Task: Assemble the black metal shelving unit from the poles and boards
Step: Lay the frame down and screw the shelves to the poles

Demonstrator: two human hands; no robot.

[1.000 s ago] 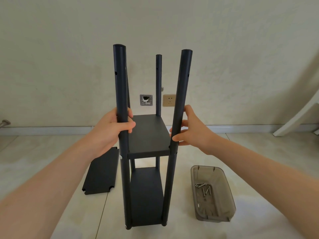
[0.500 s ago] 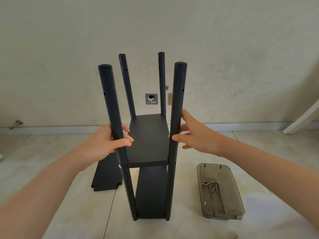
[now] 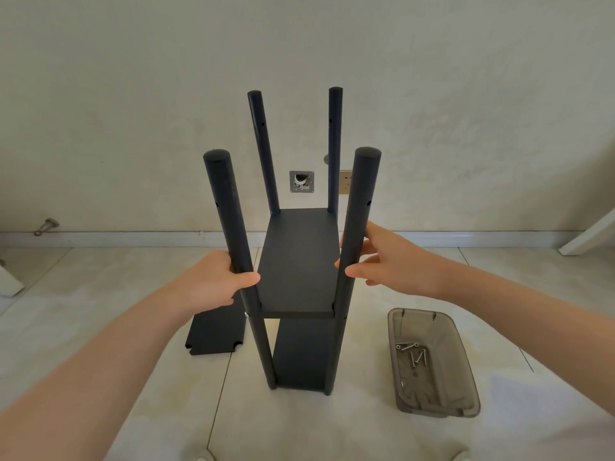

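The black shelving unit stands upright on the tiled floor with four poles and two boards fixed in it, a middle board and a bottom board. My left hand grips the near-left pole just above the middle board, thumb across its front. At the same height my right hand holds the near-right pole, thumb in front and fingers behind. The two far poles rise bare above the middle board. One loose black board lies flat on the floor left of the unit.
A translucent grey tray holding several screws sits on the floor to the right of the unit. The wall with a socket and an open box hole is close behind. A white furniture leg leans at far right.
The unit has swung from leaning toward me to standing upright, so its pole tops sit lower and farther off. Both hands kept their hold on the near poles.
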